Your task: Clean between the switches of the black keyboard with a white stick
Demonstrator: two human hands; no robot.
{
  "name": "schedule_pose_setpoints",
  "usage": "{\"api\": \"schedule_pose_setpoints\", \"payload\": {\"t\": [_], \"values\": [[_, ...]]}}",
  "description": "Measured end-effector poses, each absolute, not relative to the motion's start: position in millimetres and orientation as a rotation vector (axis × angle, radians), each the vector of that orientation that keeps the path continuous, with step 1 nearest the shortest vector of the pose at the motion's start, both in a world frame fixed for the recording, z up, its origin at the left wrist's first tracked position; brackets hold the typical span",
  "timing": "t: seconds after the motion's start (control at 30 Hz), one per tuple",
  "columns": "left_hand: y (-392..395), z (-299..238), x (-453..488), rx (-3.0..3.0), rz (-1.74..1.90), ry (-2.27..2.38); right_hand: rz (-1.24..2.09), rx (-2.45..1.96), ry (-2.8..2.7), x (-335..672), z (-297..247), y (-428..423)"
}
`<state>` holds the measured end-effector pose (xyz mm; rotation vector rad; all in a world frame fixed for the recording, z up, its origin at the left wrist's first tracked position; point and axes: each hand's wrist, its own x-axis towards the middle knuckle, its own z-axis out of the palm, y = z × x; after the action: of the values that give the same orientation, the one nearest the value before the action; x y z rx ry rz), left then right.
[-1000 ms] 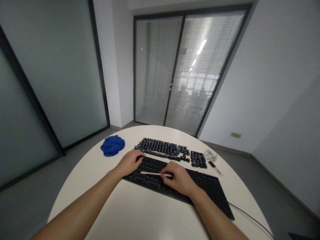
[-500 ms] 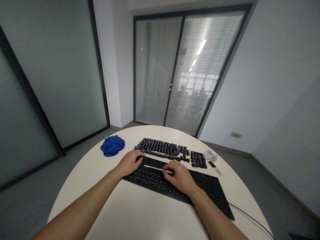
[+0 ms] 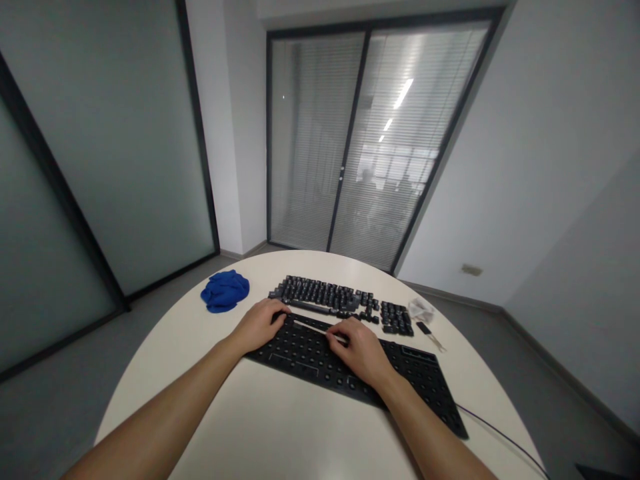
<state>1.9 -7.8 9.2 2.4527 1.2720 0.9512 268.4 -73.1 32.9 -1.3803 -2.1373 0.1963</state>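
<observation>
On the bench (image 3: pixel 235 427), the bare keyboard base (image 3: pixel 360 373) lies under both hands. The right hand (image 3: pixel 361 352) pinches a thin white stick (image 3: pixel 313 327) across its far edge; the left hand (image 3: pixel 259 325) rests loosely curled on its left end. Beyond lie removed keycaps (image 3: pixel 340 301).

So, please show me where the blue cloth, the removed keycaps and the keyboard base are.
blue cloth (image 3: pixel 225 291), head view, middle of the crumpled heap.
removed keycaps (image 3: pixel 320 294), head view, middle of the long group.
keyboard base (image 3: pixel 425 380), head view, bare right part.

Black kbd base (image 3: pixel 400 373), keycaps off, flat on table; thin white stick (image 3: pixel 313 326) across top row.
</observation>
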Motion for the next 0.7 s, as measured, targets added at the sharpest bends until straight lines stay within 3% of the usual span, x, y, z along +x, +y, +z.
{"api": "schedule_pose_setpoints", "payload": {"t": [0.7], "values": [[-8.9,10.5,2.5,2.454,0.958,1.263,0.19,-1.415,-2.12,268.6,32.7,-71.6]]}}
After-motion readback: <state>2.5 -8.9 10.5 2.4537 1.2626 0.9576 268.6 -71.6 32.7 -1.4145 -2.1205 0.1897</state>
